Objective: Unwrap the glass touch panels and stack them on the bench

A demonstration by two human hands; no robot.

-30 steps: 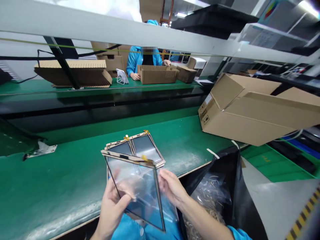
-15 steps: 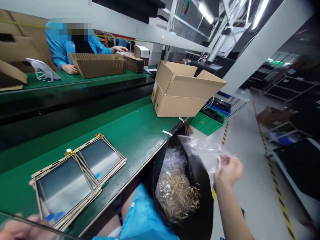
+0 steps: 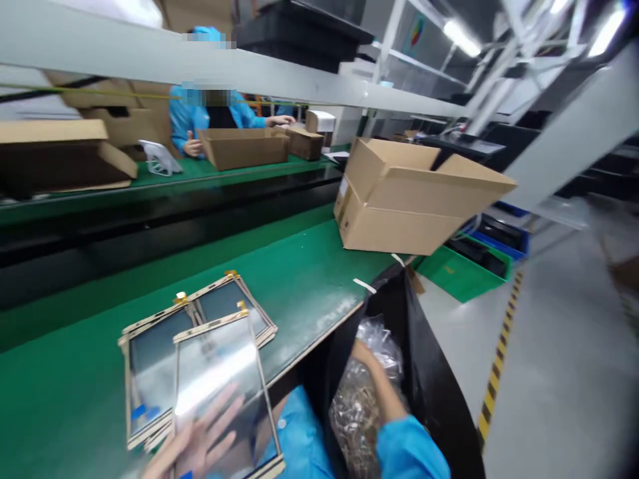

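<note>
My left hand (image 3: pixel 204 432) holds a clear glass touch panel (image 3: pixel 219 372) with a pale frame, tilted above the bench edge. Through the glass I see its fingers spread behind the panel. Beside and partly under it lie two overlapping stacks of similar panels (image 3: pixel 154 362), with small gold connector tabs at the top and blue tape pieces below. My right hand (image 3: pixel 363 352) reaches down into a black bag (image 3: pixel 444 392) hung at the bench edge. Its fingers are hidden among clear plastic film (image 3: pixel 382 342) and brown paper-like strips (image 3: pixel 352 406).
An open cardboard box (image 3: pixel 404 213) stands on the green bench (image 3: pixel 304 266). Green (image 3: pixel 464 269) and blue bins with black items sit beyond it. Across the bench a co-worker in blue (image 3: pixel 184 120) sits behind a low carton (image 3: pixel 244 148). Striped floor tape (image 3: pixel 499 366) runs right.
My right hand has moved from beside the bag, where it held clear plastic film, down into the bag. My left hand has brought the panel up and right, over the stacks.
</note>
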